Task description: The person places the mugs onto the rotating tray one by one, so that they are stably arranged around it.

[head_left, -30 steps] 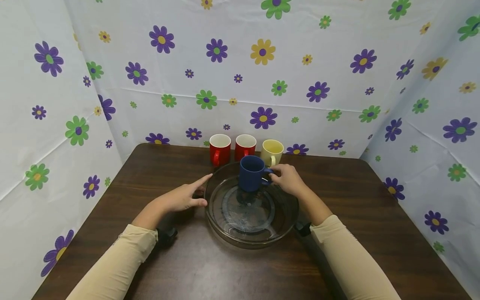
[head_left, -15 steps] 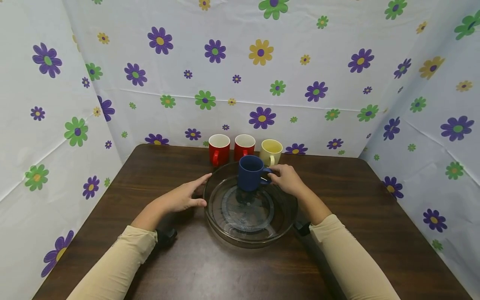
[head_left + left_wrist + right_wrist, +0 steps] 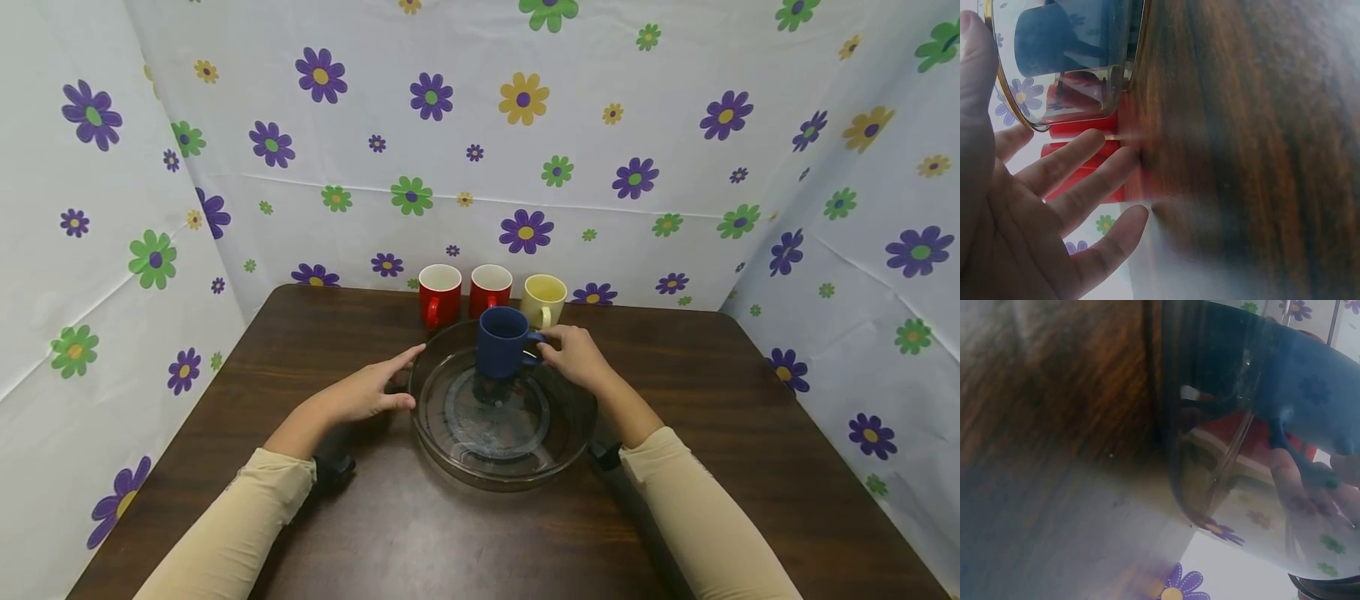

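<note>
The handle point(image 3: 536, 337) of the blue mug point(image 3: 499, 348) is pinched by the right hand point(image 3: 573, 358), and the mug is held upright inside the far side of the clear glass bowl point(image 3: 502, 482); whether its base meets the bowl's floor cannot be told. The left hand point(image 3: 358, 395) is spread wide beside the bowl, its rim touched by a fingertip. Since half a second ago, neither grip nor mug has visibly been shifted. Two red mugs point(image 3: 451, 307) and a yellow mug point(image 3: 536, 302) are lined up behind.

Head view forward-down, wrist views low and close, dish point(image 3: 502, 481) in all.
</note>
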